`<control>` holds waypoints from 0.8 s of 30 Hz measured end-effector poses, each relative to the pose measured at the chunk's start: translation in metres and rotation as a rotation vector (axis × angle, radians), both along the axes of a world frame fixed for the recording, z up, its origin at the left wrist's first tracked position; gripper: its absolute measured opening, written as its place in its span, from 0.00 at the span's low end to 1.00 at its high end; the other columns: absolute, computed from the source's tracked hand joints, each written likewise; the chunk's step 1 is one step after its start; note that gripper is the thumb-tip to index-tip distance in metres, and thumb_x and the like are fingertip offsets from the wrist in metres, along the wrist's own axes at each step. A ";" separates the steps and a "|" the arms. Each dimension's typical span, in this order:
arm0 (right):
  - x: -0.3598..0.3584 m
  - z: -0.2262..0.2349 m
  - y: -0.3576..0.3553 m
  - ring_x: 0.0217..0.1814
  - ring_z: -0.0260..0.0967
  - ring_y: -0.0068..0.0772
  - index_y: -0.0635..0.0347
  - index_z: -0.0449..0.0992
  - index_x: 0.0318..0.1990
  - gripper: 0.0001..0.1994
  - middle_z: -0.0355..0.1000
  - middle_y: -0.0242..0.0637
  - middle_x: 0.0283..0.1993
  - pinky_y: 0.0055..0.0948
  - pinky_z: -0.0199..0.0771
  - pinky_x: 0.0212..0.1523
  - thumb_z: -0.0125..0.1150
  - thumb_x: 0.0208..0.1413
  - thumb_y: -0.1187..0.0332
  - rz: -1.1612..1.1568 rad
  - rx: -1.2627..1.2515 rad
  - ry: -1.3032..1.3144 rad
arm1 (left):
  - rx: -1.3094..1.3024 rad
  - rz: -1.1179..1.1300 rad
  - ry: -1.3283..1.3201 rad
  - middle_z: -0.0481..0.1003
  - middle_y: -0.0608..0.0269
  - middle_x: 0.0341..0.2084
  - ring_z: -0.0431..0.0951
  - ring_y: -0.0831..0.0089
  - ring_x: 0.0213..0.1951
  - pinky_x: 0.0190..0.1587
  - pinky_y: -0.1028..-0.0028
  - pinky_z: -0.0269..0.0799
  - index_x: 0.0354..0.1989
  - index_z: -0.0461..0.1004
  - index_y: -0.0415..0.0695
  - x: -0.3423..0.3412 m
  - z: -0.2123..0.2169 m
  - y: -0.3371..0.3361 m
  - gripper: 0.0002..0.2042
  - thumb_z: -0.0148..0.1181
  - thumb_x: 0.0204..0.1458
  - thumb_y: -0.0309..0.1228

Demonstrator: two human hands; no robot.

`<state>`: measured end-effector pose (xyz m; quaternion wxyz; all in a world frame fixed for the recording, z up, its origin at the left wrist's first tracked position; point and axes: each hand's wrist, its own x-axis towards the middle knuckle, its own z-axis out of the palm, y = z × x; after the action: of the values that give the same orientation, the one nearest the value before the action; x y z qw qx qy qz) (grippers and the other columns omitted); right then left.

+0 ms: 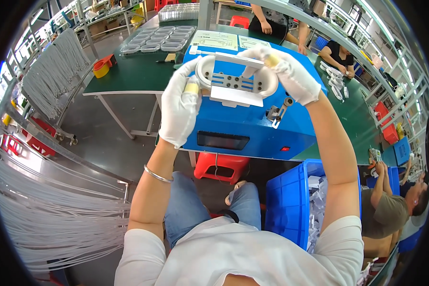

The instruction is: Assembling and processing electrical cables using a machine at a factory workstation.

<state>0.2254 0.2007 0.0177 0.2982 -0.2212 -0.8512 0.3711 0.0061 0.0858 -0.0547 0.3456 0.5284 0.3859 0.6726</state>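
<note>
Both my hands wear white gloves with yellowish pieces on some fingers. Between them is an oval loop of what looks like white cable (270,85), around a slotted metal fixture (233,82) on a blue machine (271,136). Pale flat plates (236,95) flank the fixture above and below. My left hand (180,106) is closed on the loop's left end, thumb in front. My right hand (291,71) grips its upper right side, fingertips pressed together over it. A metal arm with a roller (282,112) stands just below my right hand.
White cables hang on racks (55,71) at left. Clear plastic trays (159,38) and an orange-yellow tape dispenser (104,66) sit on the green table. A blue bin (286,205) of white pieces stands by my right side, a red stool (219,167) under the machine. Co-workers sit at right.
</note>
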 end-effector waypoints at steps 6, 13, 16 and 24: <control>-0.015 0.016 -0.020 0.38 0.67 0.23 0.61 0.70 0.51 0.18 0.69 0.33 0.35 0.23 0.75 0.29 0.59 0.56 0.63 -0.092 -0.067 -0.111 | 0.259 0.326 0.094 0.72 0.63 0.34 0.68 0.85 0.26 0.28 0.85 0.66 0.55 0.65 0.39 0.019 -0.011 -0.002 0.14 0.44 0.61 0.26; -0.017 0.028 -0.022 0.39 0.72 0.31 0.63 0.69 0.51 0.16 0.72 0.42 0.38 0.26 0.75 0.38 0.55 0.53 0.75 -0.097 0.160 -0.326 | -0.280 -0.484 -0.604 0.73 0.55 0.32 0.71 0.74 0.23 0.25 0.76 0.70 0.54 0.62 0.37 0.053 -0.041 -0.005 0.18 0.49 0.60 0.35; -0.009 0.030 -0.028 0.37 0.70 0.40 0.64 0.72 0.46 0.13 0.71 0.46 0.35 0.31 0.70 0.41 0.50 0.52 0.77 -0.087 0.400 -0.300 | -0.050 -0.502 -0.531 0.73 0.54 0.35 0.72 0.72 0.25 0.26 0.75 0.70 0.55 0.62 0.36 0.062 -0.012 -0.013 0.25 0.59 0.53 0.38; 0.087 0.056 -0.051 0.27 0.62 0.15 0.61 0.77 0.40 0.10 0.69 0.28 0.28 0.16 0.59 0.21 0.56 0.51 0.70 -0.405 -0.017 -0.079 | -0.025 -0.555 0.052 0.70 0.50 0.50 0.72 0.80 0.27 0.30 0.81 0.68 0.66 0.48 0.36 0.043 0.034 -0.061 0.49 0.75 0.34 0.29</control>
<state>0.3122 0.1498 0.0738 0.3312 -0.4047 -0.7972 0.3015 0.0494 0.0248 -0.0210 0.5130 0.6269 0.2434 0.5335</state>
